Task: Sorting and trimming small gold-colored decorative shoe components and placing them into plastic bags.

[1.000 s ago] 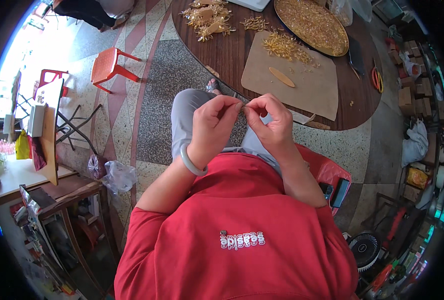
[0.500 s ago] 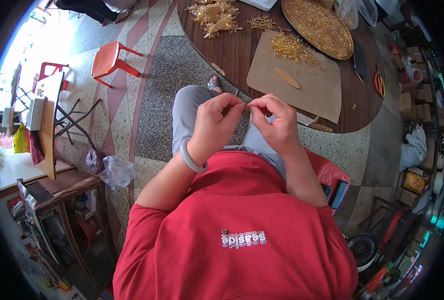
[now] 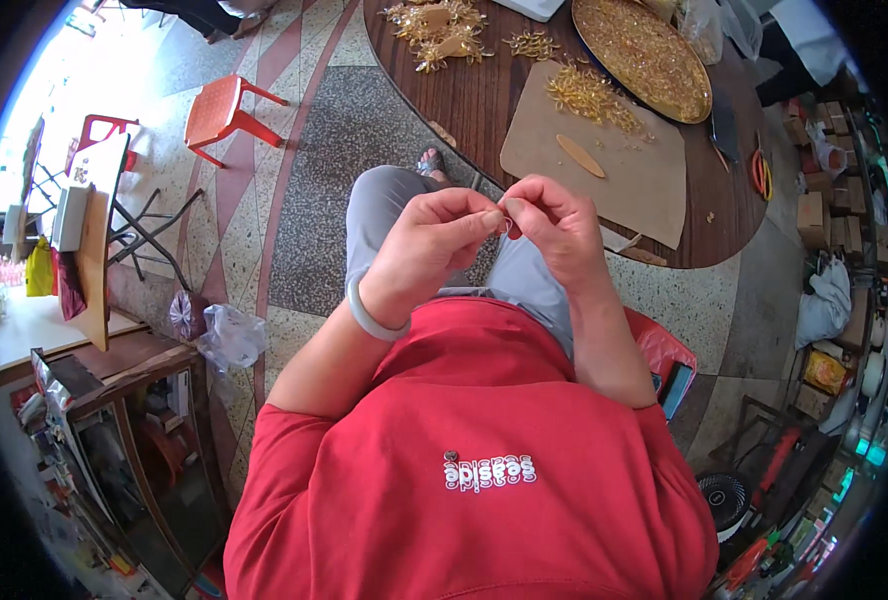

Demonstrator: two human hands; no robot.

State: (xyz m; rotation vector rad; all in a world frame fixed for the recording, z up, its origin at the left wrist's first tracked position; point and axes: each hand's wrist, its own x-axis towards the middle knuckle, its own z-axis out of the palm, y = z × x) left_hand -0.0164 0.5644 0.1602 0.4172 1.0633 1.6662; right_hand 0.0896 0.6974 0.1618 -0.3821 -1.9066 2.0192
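the left hand (image 3: pixel 434 240) and the right hand (image 3: pixel 561 232) meet in front of the person's body, fingertips almost touching, both forearms angling inward. each has thumb and forefinger pressed together with no visible gap, pinching a thin pale loop (image 3: pixel 508 227) that shows between the two sets of tips. it lies at the inner end of each hand, so neither is clearly nearer; which part each one grips, and which way its long axis runs, is too small to tell. a pale bangle (image 3: pixel 372 312) circles the left wrist.

just beyond the right hand, on the dark wooden table (image 3: pixel 459 115), is a tan mat (image 3: pixel 649 190). on it lies a wooden oval slip (image 3: pixel 581 156), its long axis slanting from far left to near right; the right hand is the closer one to it. past the slip sits a loose heap of yellow pieces (image 3: pixel 592 97), and farther out a round tray (image 3: pixel 649 62) of golden bits. straight ahead of the left hand, well apart, is a golden cluster (image 3: pixel 432 32). orange-handled scissors (image 3: pixel 761 176) lie well off to the right.
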